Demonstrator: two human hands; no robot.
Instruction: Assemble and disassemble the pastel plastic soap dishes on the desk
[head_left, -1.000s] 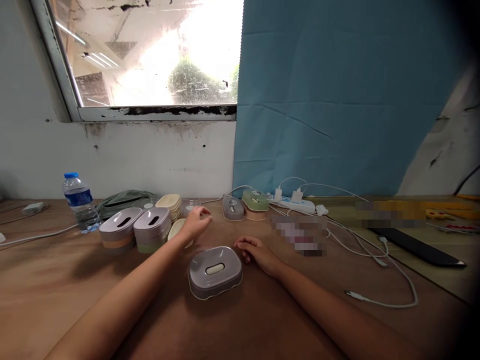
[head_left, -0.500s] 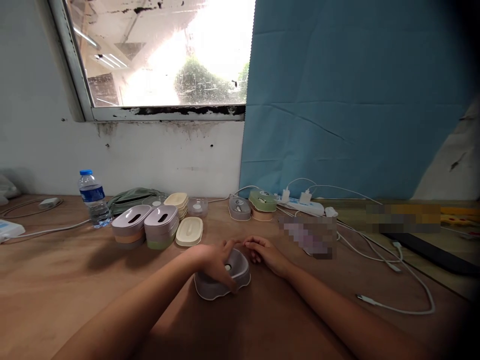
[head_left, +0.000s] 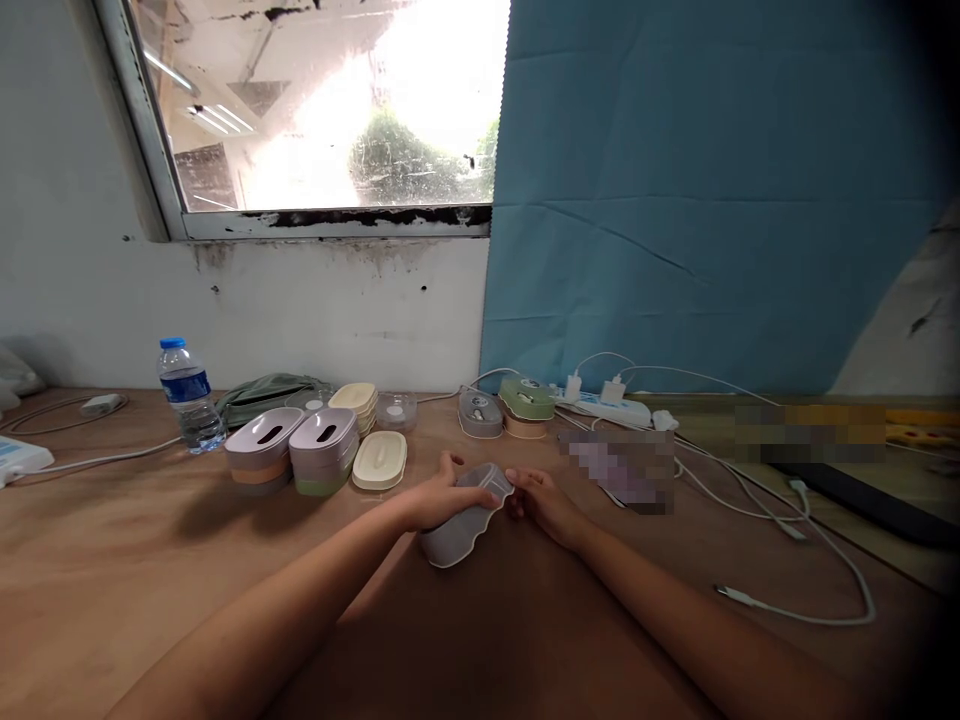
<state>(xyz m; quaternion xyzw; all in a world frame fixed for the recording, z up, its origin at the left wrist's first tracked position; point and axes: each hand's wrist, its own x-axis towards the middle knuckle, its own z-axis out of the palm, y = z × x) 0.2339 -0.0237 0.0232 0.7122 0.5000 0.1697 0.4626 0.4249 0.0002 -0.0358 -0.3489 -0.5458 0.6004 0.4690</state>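
Observation:
A grey plastic cover (head_left: 459,535) with a wavy pale rim is tilted up above the table in front of me. My left hand (head_left: 444,500) is closed around its upper left side, with the thumb lying across the top. At the right corner of the cover, the bent fingers of my right hand (head_left: 544,508) grip the rim. Its lower fingers are partly hidden. Beyond my left hand lies a cream oval lid (head_left: 379,461). A similar grey cover (head_left: 480,414) and a green one (head_left: 527,398) on an orange-tan piece (head_left: 525,426) sit farther back.
Two lilac-topped boxes (head_left: 259,440) stand at left beside a water bottle (head_left: 187,395) and a green cloth pouch (head_left: 262,398). Behind the oval lid are stacked cream lids (head_left: 354,400) and a clear piece (head_left: 396,410). A power strip (head_left: 607,408) and white cables (head_left: 810,620) spread across the right.
The grey cover has been lifted and tipped, and its rim now slants up to the right. My left hand has shifted its hold, and my right hand has come onto the corner.

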